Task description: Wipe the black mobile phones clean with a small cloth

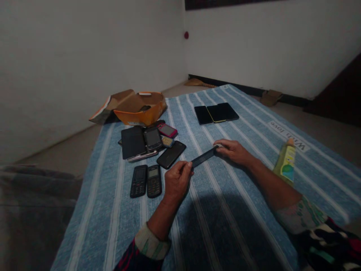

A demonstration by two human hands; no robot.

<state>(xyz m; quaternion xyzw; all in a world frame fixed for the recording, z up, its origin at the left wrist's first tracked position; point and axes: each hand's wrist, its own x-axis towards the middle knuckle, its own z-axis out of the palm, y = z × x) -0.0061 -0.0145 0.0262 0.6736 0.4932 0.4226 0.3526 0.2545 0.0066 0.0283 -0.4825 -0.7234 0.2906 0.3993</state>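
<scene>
A dark, flat phone (204, 157) is held tilted above the striped cloth, one end in each hand. My left hand (177, 180) grips its near left end, thumb on top. My right hand (232, 151) pinches the far right end. Just left of my left hand, two keypad phones (138, 181) (154, 181) lie side by side. A black phone (171, 154) rests beyond them, beside a pile with a dark tablet-like item (133, 142), a slider-like phone (152, 138) and a pink phone (168, 130). Several black smartphones (216, 113) lie in a row farther back.
An open orange cardboard box (143, 115) stands at the back left of the blue striped cloth (113, 229). A green bottle (285, 162) with a yellow label lies near my right forearm. White walls rise behind; grey fabric (36, 214) is at the left.
</scene>
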